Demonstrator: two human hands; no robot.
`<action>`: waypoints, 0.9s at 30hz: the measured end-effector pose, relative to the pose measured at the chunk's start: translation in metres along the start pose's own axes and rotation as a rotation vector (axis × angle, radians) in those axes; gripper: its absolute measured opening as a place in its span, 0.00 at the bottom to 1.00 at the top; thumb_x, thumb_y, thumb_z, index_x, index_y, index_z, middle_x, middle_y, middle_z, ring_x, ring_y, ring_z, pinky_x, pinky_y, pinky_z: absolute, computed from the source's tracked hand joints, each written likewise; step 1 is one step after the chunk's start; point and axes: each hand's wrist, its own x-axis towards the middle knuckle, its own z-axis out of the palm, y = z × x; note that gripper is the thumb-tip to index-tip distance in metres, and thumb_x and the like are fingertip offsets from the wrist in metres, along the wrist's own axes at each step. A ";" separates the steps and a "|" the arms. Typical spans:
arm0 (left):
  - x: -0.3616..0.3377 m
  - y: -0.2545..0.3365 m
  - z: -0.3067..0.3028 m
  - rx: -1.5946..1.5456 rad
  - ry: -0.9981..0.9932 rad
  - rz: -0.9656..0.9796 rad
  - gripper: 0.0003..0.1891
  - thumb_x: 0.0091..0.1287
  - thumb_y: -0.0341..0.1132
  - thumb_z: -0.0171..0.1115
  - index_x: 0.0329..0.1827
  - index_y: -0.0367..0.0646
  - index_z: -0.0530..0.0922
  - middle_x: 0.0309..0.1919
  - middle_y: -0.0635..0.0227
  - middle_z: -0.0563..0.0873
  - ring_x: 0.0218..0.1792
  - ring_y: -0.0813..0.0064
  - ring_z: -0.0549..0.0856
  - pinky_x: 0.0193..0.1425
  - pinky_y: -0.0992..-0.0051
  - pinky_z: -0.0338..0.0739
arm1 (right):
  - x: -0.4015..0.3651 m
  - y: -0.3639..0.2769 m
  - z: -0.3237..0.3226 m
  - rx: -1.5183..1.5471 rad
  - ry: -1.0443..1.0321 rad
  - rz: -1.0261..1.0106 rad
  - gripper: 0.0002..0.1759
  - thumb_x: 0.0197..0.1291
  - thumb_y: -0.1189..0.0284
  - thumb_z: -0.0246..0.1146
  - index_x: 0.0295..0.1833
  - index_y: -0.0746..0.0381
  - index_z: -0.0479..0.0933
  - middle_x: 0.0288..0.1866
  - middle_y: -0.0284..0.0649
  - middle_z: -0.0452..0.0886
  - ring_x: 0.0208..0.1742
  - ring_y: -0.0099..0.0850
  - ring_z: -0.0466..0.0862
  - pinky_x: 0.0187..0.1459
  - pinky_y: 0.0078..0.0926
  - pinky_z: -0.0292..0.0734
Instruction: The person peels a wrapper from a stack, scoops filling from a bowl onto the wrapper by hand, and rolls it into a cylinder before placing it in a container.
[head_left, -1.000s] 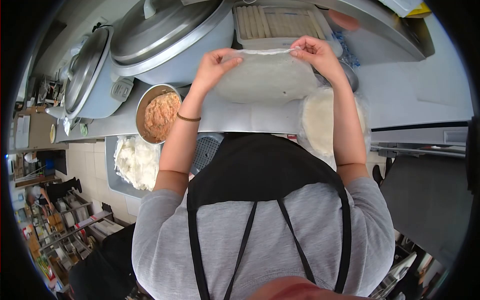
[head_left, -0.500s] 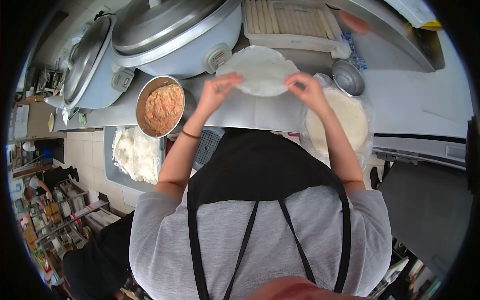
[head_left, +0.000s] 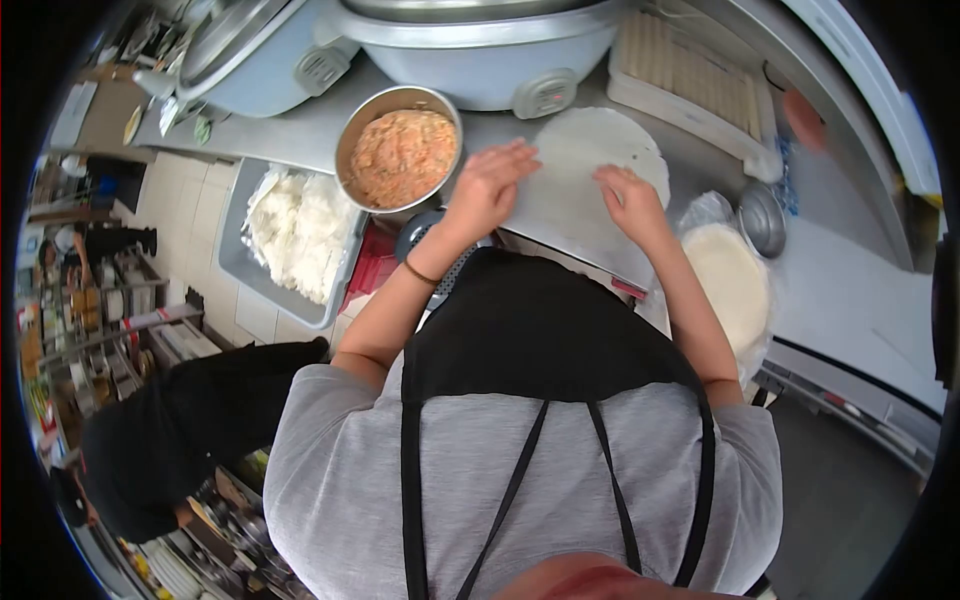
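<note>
A thin round white wrapper (head_left: 590, 150) lies flat on the steel counter in front of the large cooker. My left hand (head_left: 488, 190) is over the counter beside the wrapper's left edge, fingers stretched out and holding nothing. At the wrapper's lower right part is my right hand (head_left: 628, 200), its fingers apart and bent, with nothing held. A metal pot of orange-flecked filling (head_left: 403, 155) stands left of my left hand. To the right of my right hand, a stack of round wrappers (head_left: 728, 285) rests on plastic film.
Two large cookers (head_left: 470, 60) (head_left: 265, 65) line the back. A plastic box of pale rolls (head_left: 690, 85) stands at the back right, near a small metal bowl (head_left: 763, 220). A grey tub of white food (head_left: 300, 235) is at lower left. A person in black (head_left: 190, 420) is behind it.
The wrapper, earlier held up between both hands, now lies on the counter and both hands have let go. The view has turned, and more of the person in black shows.
</note>
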 end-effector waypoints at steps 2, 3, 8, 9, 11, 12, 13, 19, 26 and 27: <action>-0.003 -0.008 -0.038 0.004 0.223 -0.055 0.20 0.51 0.16 0.49 0.45 0.39 0.80 0.50 0.58 0.81 0.57 0.62 0.78 0.59 0.67 0.70 | 0.041 -0.039 -0.004 0.035 0.028 -0.154 0.12 0.56 0.78 0.54 0.45 0.60 0.77 0.46 0.42 0.81 0.47 0.42 0.80 0.64 0.45 0.65; -0.012 -0.016 -0.055 0.016 0.370 -0.132 0.17 0.56 0.17 0.50 0.47 0.36 0.79 0.48 0.56 0.83 0.52 0.63 0.81 0.56 0.69 0.72 | 0.060 -0.058 -0.001 0.055 0.016 -0.222 0.12 0.57 0.76 0.55 0.46 0.60 0.77 0.46 0.42 0.81 0.46 0.42 0.80 0.65 0.46 0.63; -0.067 -0.109 -0.104 0.145 0.671 -0.613 0.18 0.60 0.26 0.56 0.54 0.34 0.76 0.51 0.52 0.81 0.52 0.63 0.80 0.57 0.71 0.72 | 0.142 -0.113 0.072 0.154 -0.211 -0.385 0.12 0.56 0.75 0.54 0.43 0.63 0.80 0.41 0.47 0.81 0.44 0.45 0.80 0.49 0.39 0.74; -0.077 -0.132 -0.103 0.151 0.693 -0.744 0.19 0.59 0.28 0.56 0.54 0.34 0.76 0.50 0.50 0.81 0.51 0.60 0.81 0.56 0.70 0.73 | 0.158 -0.115 0.094 0.091 -0.301 -0.385 0.12 0.55 0.75 0.54 0.41 0.64 0.80 0.40 0.50 0.81 0.43 0.46 0.81 0.46 0.40 0.75; -0.078 -0.152 -0.101 0.029 0.593 -0.800 0.19 0.59 0.30 0.58 0.54 0.35 0.76 0.47 0.49 0.82 0.48 0.60 0.83 0.54 0.70 0.74 | 0.186 -0.130 0.121 -0.059 -0.458 -0.290 0.12 0.56 0.72 0.55 0.41 0.65 0.80 0.39 0.51 0.81 0.42 0.48 0.81 0.45 0.41 0.74; -0.071 -0.147 -0.100 0.055 0.582 -0.797 0.18 0.59 0.29 0.57 0.54 0.36 0.77 0.46 0.49 0.83 0.48 0.60 0.83 0.54 0.70 0.74 | 0.194 -0.134 0.130 -0.215 -0.605 -0.182 0.12 0.58 0.68 0.56 0.40 0.65 0.80 0.39 0.53 0.80 0.41 0.50 0.80 0.45 0.42 0.74; -0.066 -0.148 -0.099 0.080 0.570 -0.795 0.18 0.59 0.28 0.56 0.53 0.37 0.77 0.45 0.49 0.83 0.47 0.61 0.83 0.53 0.71 0.74 | 0.199 -0.133 0.139 -0.217 -0.608 -0.186 0.12 0.58 0.68 0.56 0.40 0.65 0.80 0.39 0.53 0.80 0.41 0.50 0.80 0.45 0.42 0.74; -0.057 -0.155 -0.106 -0.074 0.500 -0.818 0.18 0.58 0.25 0.55 0.53 0.38 0.78 0.44 0.50 0.84 0.46 0.62 0.84 0.53 0.71 0.74 | 0.188 -0.135 0.160 -0.279 -0.730 -0.219 0.13 0.56 0.68 0.56 0.38 0.65 0.81 0.35 0.54 0.81 0.38 0.48 0.81 0.44 0.41 0.75; -0.050 -0.185 -0.109 -0.134 0.405 -0.632 0.18 0.58 0.25 0.56 0.52 0.42 0.79 0.44 0.53 0.84 0.46 0.63 0.84 0.51 0.72 0.75 | 0.200 -0.141 0.154 -0.082 -0.871 -0.328 0.10 0.53 0.68 0.58 0.36 0.60 0.82 0.34 0.46 0.83 0.36 0.41 0.82 0.41 0.36 0.75; -0.048 -0.185 -0.111 -0.134 0.352 -0.669 0.18 0.58 0.25 0.56 0.52 0.43 0.79 0.44 0.53 0.84 0.46 0.64 0.84 0.51 0.72 0.74 | 0.202 -0.140 0.159 -0.060 -0.769 -0.328 0.09 0.52 0.68 0.59 0.35 0.60 0.82 0.33 0.45 0.83 0.35 0.41 0.82 0.40 0.36 0.74</action>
